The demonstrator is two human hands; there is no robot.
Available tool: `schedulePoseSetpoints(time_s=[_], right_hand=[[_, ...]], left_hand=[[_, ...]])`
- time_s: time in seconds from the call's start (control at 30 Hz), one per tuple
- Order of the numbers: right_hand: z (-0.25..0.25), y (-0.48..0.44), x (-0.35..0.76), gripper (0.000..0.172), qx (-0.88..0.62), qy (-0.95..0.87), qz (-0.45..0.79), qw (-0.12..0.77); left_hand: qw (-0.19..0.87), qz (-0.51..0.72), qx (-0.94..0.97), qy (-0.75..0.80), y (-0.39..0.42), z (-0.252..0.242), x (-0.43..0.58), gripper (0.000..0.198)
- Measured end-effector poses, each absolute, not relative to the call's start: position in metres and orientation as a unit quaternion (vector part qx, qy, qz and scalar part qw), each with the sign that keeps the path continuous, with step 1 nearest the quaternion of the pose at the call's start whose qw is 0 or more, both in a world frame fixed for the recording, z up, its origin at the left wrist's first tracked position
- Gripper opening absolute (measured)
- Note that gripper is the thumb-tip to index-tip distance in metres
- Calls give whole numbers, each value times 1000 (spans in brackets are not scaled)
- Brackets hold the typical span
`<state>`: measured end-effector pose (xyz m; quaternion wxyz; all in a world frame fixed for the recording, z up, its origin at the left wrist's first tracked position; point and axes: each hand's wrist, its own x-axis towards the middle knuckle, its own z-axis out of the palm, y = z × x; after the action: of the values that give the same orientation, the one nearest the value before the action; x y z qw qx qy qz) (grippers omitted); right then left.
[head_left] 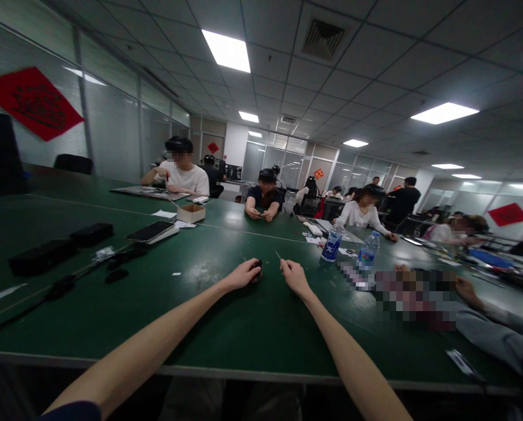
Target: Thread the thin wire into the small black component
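Note:
Both my arms stretch far out over a large green table (244, 327). My left hand (243, 275) is closed around a small dark object (258, 266) that rests on the table top. My right hand (293, 275) is a little to the right of it, fingers pinched on a thin pin-like tool (279, 256) whose tip points up and left. The two hands are close together but do not touch.
A phone (151, 232) on a white pad, black cases (90, 234) and a cable lie at the left. A small cardboard box (191, 213) stands further back. Two water bottles (331, 243) stand at the right. Several people sit around the table; a person's sleeve (498, 333) rests at the right.

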<state>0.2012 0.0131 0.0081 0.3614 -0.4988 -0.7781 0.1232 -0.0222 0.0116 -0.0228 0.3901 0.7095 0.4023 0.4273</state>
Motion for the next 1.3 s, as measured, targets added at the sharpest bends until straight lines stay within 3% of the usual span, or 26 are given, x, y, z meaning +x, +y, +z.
schedulePoseSetpoints(time_s=[0.1, 0.3, 0.5, 1.3], right_hand=[[16, 14, 212, 53, -515, -767, 103, 367], [15, 3, 211, 47, -503, -835, 78, 210], [16, -5, 197, 45, -478, -864, 55, 147], [19, -9, 198, 45, -471, -870, 53, 139]], left_hand=[[388, 420, 708, 415, 9, -21, -22, 34], [405, 425, 702, 404, 7, -18, -21, 35], [408, 429, 691, 414, 8, -18, -21, 36], [394, 439, 693, 416, 8, -20, -21, 34]])
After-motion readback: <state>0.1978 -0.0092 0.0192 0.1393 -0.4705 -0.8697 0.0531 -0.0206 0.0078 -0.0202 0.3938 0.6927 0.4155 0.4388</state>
